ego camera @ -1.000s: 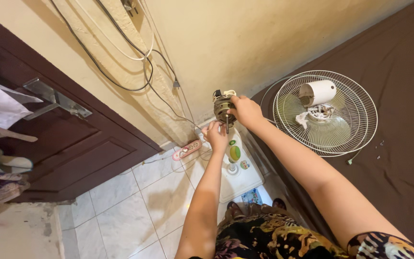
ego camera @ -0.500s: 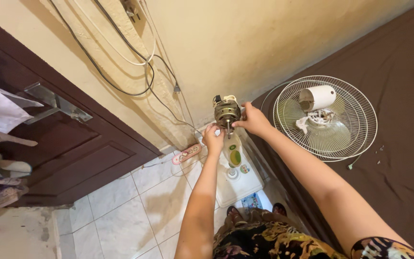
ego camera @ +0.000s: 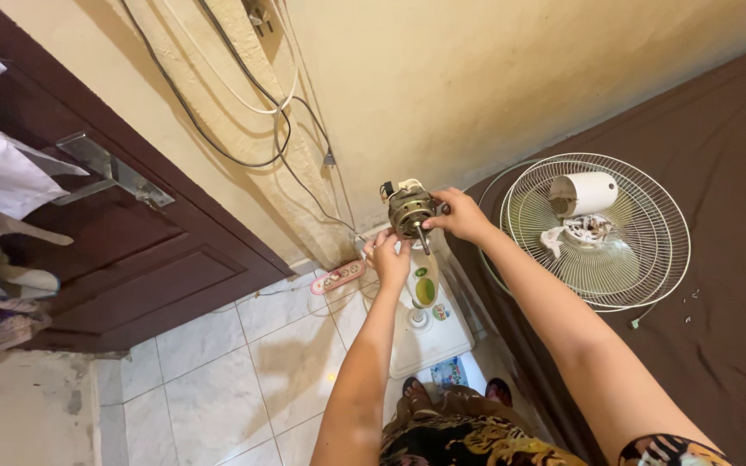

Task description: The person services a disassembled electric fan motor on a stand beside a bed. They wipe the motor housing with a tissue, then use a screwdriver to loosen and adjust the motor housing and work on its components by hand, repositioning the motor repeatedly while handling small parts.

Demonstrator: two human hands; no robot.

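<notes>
Room: cream wall hung with loose cables (ego camera: pixel 243 129), a dark wooden door (ego camera: pixel 123 250) on the left, pale tiled floor (ego camera: pixel 218 380) below.
Bed: brown sheet (ego camera: pixel 736 216) fills the right side and carries the parts already off the fan.
Fan guard: white wire grille (ego camera: pixel 602 229) lies flat on the bed, well apart from the stand, so the guard is already removed.
Fan stand: white base and column (ego camera: pixel 425 319) stands on the floor just beside the bed, with its green and yellow control panel facing up.
Motor cover: white cylindrical housing (ego camera: pixel 582 192) rests inside the grille next to some small white pieces; the cover is off too.
Power strip: pink and white strip (ego camera: pixel 338 276) lies on the tiles at the foot of the wall.
Motor: bare metal motor (ego camera: pixel 410 210) sits exposed atop the column, shaft pointing down toward the person; it is not yet off the stand.
Right hand: right hand (ego camera: pixel 459 216) is closed around the side of the motor, fingers curled on it.
Left hand: left hand (ego camera: pixel 388 256) is cupped just under the motor, at the neck of the column; I cannot tell how firmly it grips.
Progress: by my judgement stripping is well along, with the motor itself left to handle.
</notes>
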